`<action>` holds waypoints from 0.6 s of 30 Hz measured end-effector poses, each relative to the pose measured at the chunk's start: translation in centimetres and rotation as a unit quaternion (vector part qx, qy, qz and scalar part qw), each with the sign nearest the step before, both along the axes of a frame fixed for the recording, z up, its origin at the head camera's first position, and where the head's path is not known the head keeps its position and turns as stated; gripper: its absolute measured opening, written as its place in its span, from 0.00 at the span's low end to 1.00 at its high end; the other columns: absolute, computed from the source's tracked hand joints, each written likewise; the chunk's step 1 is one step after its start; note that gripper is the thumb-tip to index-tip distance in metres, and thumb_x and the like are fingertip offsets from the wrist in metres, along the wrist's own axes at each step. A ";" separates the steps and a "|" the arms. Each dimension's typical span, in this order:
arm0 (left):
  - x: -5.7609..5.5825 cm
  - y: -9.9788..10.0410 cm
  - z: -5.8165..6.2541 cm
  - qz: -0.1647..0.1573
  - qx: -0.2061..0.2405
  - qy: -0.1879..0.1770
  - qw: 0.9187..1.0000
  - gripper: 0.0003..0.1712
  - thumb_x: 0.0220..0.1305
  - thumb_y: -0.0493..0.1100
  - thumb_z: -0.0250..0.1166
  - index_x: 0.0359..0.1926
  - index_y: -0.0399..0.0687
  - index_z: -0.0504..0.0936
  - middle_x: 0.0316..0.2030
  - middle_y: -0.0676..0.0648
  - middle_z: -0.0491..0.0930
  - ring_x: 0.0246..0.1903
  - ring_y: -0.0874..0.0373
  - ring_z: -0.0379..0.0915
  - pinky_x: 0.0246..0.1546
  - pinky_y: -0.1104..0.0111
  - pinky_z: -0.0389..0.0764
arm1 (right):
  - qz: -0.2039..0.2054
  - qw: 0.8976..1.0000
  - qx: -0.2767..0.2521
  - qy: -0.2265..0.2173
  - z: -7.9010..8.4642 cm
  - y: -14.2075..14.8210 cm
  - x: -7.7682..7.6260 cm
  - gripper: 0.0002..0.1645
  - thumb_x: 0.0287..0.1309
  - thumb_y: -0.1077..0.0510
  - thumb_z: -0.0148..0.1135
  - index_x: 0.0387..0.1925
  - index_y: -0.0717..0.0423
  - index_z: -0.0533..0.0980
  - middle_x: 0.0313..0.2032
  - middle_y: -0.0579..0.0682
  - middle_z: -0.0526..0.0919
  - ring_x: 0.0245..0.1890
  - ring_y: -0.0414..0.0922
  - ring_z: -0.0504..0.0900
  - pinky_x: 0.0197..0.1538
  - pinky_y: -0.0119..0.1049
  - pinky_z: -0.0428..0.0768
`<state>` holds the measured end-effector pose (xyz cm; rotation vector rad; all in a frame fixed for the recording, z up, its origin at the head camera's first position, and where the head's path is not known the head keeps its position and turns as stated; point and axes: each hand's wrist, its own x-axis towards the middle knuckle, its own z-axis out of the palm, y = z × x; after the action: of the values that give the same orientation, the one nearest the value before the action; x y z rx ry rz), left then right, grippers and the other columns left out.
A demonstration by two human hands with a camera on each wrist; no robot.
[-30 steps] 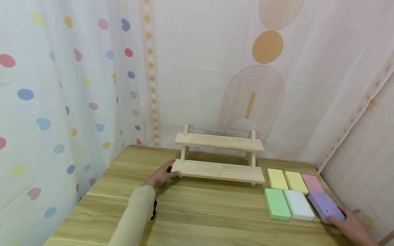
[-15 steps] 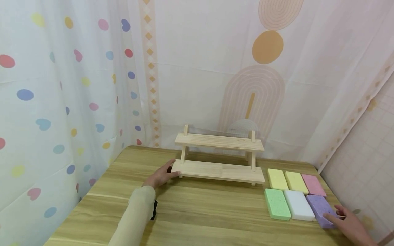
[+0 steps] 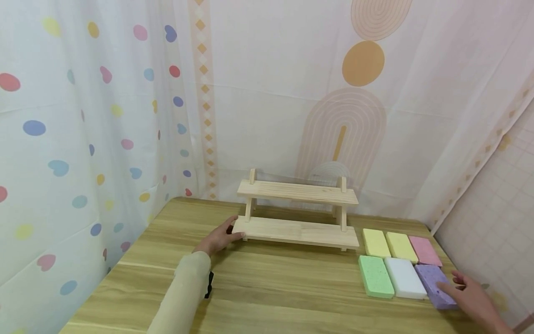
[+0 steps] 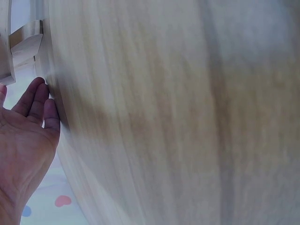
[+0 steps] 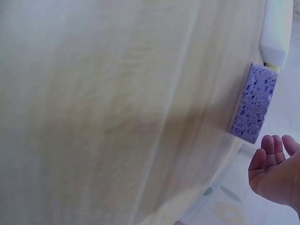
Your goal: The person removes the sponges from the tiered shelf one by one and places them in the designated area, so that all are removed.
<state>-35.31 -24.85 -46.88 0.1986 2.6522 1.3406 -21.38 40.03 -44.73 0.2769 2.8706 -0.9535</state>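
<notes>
At the left end of a two-tier wooden display shelf [image 3: 298, 231], my left hand [image 3: 218, 238] grips the lower board, thumb on its front edge and index finger at its back corner. In the left wrist view the other fingers of that hand [image 4: 28, 136] extend past the board's end. My right hand [image 3: 471, 297] hovers at the right side of a purple sponge [image 3: 434, 283], thumb over it in the head view. The right wrist view shows a gap between this hand [image 5: 274, 171] and the pitted purple sponge [image 5: 255, 103].
Beside the purple sponge lie a white sponge [image 3: 404, 277] and a green sponge [image 3: 376, 277]. Behind them sit two yellow sponges [image 3: 376, 243] and a pink sponge [image 3: 425, 251]. Patterned curtains [image 3: 267, 116] hang around the wooden table [image 3: 275, 287].
The purple sponge, gripped and tilted against the pink one a second ago, now lies flat beside the white one. My right hand has let go and lifted slightly. The left hand stays put.
</notes>
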 end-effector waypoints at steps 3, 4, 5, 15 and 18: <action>-0.1 0.0 -0.1 0.000 0.000 0.002 1.000 0.50 0.68 0.59 0.63 0.79 0.48 0.47 0.69 0.33 0.62 0.68 0.38 0.57 0.66 0.44 0.60 | 0.001 1.000 0.002 0.008 0.2 -0.4 -0.3 0.57 0.70 0.36 0.52 0.65 0.88 0.49 0.58 0.83 0.61 0.56 0.71 0.68 0.54 0.59 0.72; -0.1 0.0 -0.1 0.001 0.000 0.002 1.000 0.50 0.68 0.59 0.63 0.79 0.48 0.47 0.69 0.33 0.63 0.68 0.39 0.57 0.66 0.44 0.59 | 0.001 1.000 0.001 0.009 0.3 -0.6 -0.5 0.57 0.70 0.36 0.52 0.65 0.88 0.49 0.59 0.83 0.60 0.56 0.72 0.67 0.54 0.59 0.72; -0.1 0.0 -0.1 0.002 -0.002 0.002 1.000 0.50 0.68 0.59 0.63 0.79 0.48 0.47 0.69 0.34 0.63 0.68 0.39 0.57 0.66 0.44 0.59 | 0.003 1.000 -0.001 0.014 0.3 -0.7 -0.6 0.56 0.70 0.37 0.52 0.65 0.88 0.49 0.59 0.84 0.60 0.57 0.72 0.67 0.55 0.60 0.71; 0.0 0.1 0.1 0.002 0.000 0.007 1.000 0.49 0.68 0.58 0.63 0.79 0.47 0.47 0.69 0.34 0.64 0.68 0.39 0.58 0.66 0.44 0.59 | 0.020 0.999 0.006 0.049 0.8 -2.7 -1.8 0.53 0.70 0.39 0.54 0.66 0.85 0.51 0.60 0.83 0.62 0.56 0.71 0.69 0.51 0.55 0.75; -0.1 0.1 0.0 0.003 0.000 0.006 1.000 0.50 0.68 0.59 0.63 0.79 0.48 0.48 0.69 0.34 0.63 0.69 0.39 0.58 0.66 0.44 0.59 | 0.016 0.999 -0.002 0.049 1.0 -3.5 -2.3 0.52 0.70 0.40 0.55 0.66 0.85 0.51 0.59 0.83 0.62 0.55 0.71 0.69 0.51 0.56 0.75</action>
<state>-35.42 -24.76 -46.90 0.1995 2.6644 1.3457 -23.64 36.51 -43.75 0.1871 2.9508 -0.9948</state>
